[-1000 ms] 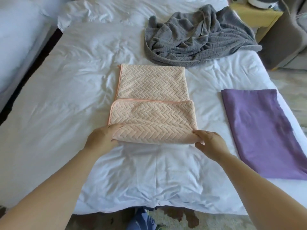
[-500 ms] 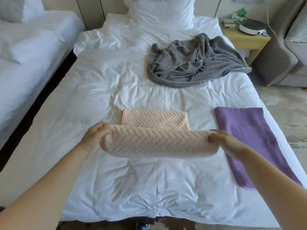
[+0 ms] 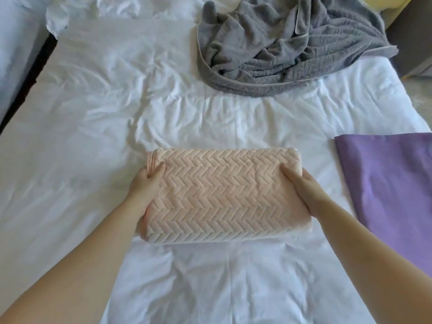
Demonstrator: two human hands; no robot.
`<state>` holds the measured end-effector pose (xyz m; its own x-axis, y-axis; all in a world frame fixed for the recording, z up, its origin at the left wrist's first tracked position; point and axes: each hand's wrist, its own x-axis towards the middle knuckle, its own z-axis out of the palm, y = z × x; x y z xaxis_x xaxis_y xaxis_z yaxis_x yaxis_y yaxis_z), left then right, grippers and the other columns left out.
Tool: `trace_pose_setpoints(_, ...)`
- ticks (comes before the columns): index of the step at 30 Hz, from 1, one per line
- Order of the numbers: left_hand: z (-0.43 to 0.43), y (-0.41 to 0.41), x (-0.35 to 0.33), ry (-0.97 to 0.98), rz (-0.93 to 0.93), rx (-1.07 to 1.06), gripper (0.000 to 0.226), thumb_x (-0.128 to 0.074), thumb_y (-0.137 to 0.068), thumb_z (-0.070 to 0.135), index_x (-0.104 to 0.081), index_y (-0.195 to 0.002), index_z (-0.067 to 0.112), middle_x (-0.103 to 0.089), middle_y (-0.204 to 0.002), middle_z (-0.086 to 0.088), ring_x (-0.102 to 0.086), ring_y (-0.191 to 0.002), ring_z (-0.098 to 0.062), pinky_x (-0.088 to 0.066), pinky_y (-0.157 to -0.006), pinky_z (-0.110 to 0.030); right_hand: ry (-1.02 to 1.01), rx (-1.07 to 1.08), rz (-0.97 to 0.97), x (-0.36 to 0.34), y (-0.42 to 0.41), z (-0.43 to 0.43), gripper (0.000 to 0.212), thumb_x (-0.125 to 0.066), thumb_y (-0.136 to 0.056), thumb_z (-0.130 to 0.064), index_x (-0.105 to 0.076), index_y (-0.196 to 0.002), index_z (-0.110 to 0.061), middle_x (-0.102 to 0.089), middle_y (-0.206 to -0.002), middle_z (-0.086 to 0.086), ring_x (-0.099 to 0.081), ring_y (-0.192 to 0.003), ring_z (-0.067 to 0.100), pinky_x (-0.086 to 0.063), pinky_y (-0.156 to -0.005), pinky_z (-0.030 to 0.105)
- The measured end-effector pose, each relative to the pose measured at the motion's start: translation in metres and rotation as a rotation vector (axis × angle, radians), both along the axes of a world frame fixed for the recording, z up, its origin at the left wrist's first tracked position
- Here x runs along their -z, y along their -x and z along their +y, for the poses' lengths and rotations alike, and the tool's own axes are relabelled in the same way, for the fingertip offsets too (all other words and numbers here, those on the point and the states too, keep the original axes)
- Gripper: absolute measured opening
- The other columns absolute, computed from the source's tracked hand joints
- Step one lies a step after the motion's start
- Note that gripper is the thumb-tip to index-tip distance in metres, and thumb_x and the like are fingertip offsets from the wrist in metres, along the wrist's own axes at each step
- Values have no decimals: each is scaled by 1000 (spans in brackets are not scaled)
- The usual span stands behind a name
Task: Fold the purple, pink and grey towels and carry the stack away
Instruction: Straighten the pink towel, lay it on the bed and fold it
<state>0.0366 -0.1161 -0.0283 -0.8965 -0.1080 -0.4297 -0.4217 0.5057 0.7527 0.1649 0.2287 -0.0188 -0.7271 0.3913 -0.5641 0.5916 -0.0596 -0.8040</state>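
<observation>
**Pink one's basically done, grey still a heap**

So the pink towel [image 3: 222,195] is now a thick compact block in the middle of the bed [image 3: 105,118]. A second ago its far half was lying flat with the near half doubled over it. Half a second ago that doubled part was being rolled forward. Now it sits on top and the flat part is covered.

The left hand [image 3: 146,183] grips the left end, thumb on top and the rest tucked round the edge. The right hand [image 3: 304,190] grips the right end the same way.

The purple towel [image 3: 392,195] lies folded flat near the pink one, off to its right and not touching. The grey towel [image 3: 280,47] is bunched up at the far side of the bed, well apart.

My guess: two of three are folded, so the grey one comes next, then stacking and carrying. Whether pink gets another fold first, I can't tell.
</observation>
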Motion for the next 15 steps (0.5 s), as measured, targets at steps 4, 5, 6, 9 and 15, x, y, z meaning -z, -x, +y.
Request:
trace_pose_setpoints(4,4,5,3,0,156,-6,32,-44,-94,50,-52,-109,23,-57,-95,11,-52,-95,-16,-34,-81,-29,-190,-17,71,-2,11,5,27,-56,-74,-70,-56,-95,-53,-67,-99,-20,-63,-93,-2,-47,-78,23)
trace_pose_setpoints(5,6,8,4,6,154,-2,31,-42,-95,50,-50,-107,23,-57,-94,10,-52,-96,-18,-35,-81,-30,-212,-29,64,-1,16,7,27,-54,-78,-69,-56,-97,-50,-66,-101,-19,-62,-94,0,-46,-79,23)
trace_pose_setpoints(6,8,11,5,31,146,15,32,-41,-95,50,-50,-109,22,-58,-97,5,-54,-98,-22,-36,-82,-31,-237,-54,31,2,21,8,31,-51,-81,-67,-56,-102,-45,-65,-105,-15,-61,-96,5,-46,-82,26)
trace_pose_setpoints(9,15,16,9,207,76,65,47,-35,-97,51,-48,-122,14,-61,-115,-14,-56,-109,-33,-43,-92,-41,-317,-125,-136,17,29,6,54,-42,-89,-62,-52,-122,-20,-61,-117,4,-56,-103,21,-42,-93,37)
trace_pose_setpoints(15,21,2,-14,550,553,160,46,-54,-92,36,-49,-129,9,-47,-135,-19,-46,-120,-40,-38,-97,-50,-841,-92,-16,-2,22,-8,71,-37,-86,-68,-31,-141,-23,-35,-147,3,-38,-131,26,-34,-103,41)
